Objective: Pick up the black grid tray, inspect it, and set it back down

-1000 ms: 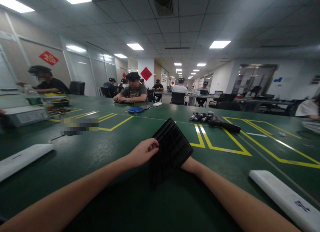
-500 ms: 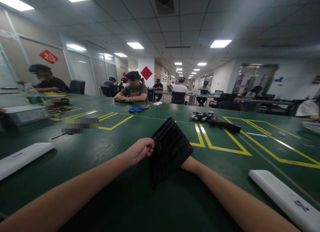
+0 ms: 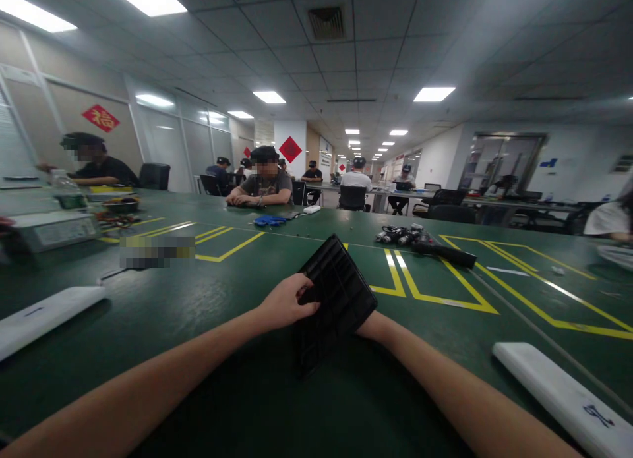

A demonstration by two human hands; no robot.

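Observation:
A black compartment tray [image 3: 341, 300], divided by thin ridges into cells, is tilted steeply above the green table [image 3: 208, 379]. My right hand [image 3: 373, 326] holds it from behind at the lower right edge; most of its fingers are hidden by the tray. At the tray's left side, my left hand [image 3: 287, 303] reaches over the cells, thumb and forefinger apart in a C shape, nothing visible between them. The fingertips overlap the tray face; whether they touch it I cannot tell. What lies in the dark cells is too dim to make out.
White numbered bars [image 3: 54, 313] flank me left and right. Ahead lie a blue item [image 3: 270, 220] and a cluster of dark and metallic parts [image 3: 403, 235] beside a black rod [image 3: 450, 252]. Yellow tape marks [image 3: 445, 301] line the table. A person [image 3: 267, 181] sits opposite.
My left hand has moved slightly right over the tray, its fingers parting from a closed pinch into a C shape. The tray has shifted slightly, still held by my right hand.

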